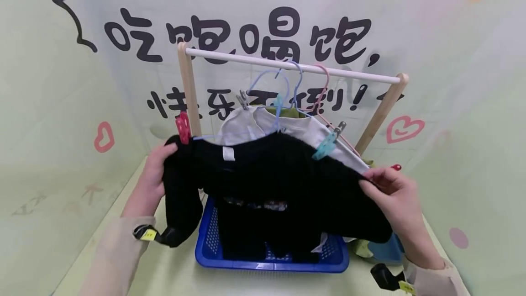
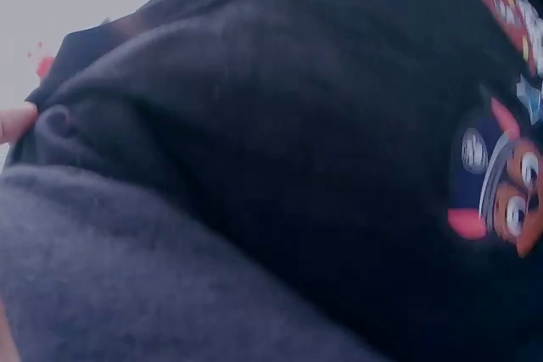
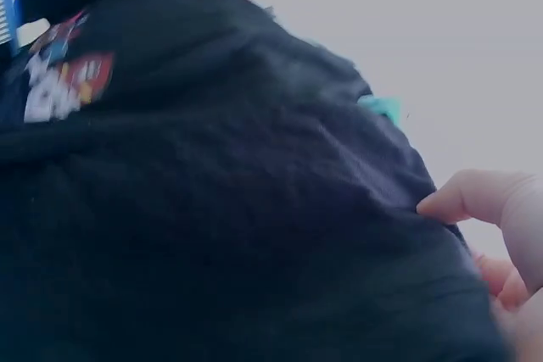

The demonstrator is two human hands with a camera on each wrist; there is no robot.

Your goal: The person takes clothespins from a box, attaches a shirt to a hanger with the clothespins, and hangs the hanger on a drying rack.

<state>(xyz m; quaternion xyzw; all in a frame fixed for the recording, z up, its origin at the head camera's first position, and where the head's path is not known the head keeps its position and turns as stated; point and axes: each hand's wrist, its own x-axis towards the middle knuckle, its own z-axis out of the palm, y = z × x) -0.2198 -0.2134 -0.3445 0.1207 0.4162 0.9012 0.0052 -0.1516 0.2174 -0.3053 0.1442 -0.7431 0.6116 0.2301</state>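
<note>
A black shirt (image 1: pixel 267 168) with a cartoon print (image 2: pixel 509 184) spreads across the middle of the head view, on a light blue hanger (image 1: pixel 263 73). My left hand (image 1: pixel 154 172) grips its left shoulder, the fingers mostly hidden behind the cloth. With thumb and fingers, my right hand (image 1: pixel 396 198) pinches the upper edge of the right sleeve. A red clothespin (image 1: pixel 183 128) clips the left shoulder, and a teal clothespin (image 1: pixel 325 145) clips the right one. The blue hanger's hook sits lower than the rack's rod, in front of other clothes.
A wooden rack with a white rod (image 1: pixel 246 59) stands behind, bearing a white garment (image 1: pixel 242 127) and a pink hanger (image 1: pixel 322 83). Grey clothespins (image 1: pixel 242 99) are on the white garment. Below is a blue basket (image 1: pixel 271 265); a blue-grey container (image 1: pixel 388 250) stands at right.
</note>
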